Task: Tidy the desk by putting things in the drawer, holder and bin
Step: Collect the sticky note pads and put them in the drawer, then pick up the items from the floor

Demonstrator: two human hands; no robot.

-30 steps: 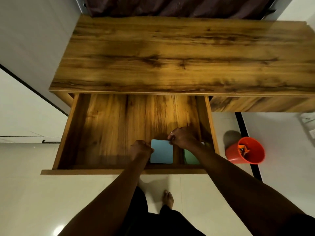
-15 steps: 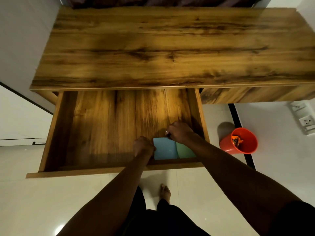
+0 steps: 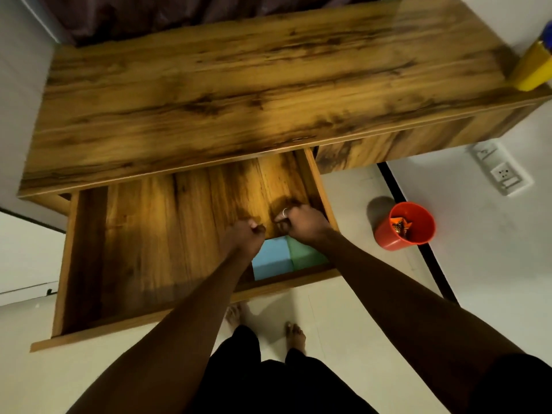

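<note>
We stretched both bare forearms forward and down, converging toward the hands. Our left hand [image 3: 245,239] was curled into a fist, knuckles up. Our right hand [image 3: 303,224] sat just beside it, not touching, fingers curled under, a ring [image 3: 285,211] on one finger.

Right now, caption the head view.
Left hand and right hand, curled, near blue pad and green pad in the open drawer; orange bin on floor.
</note>
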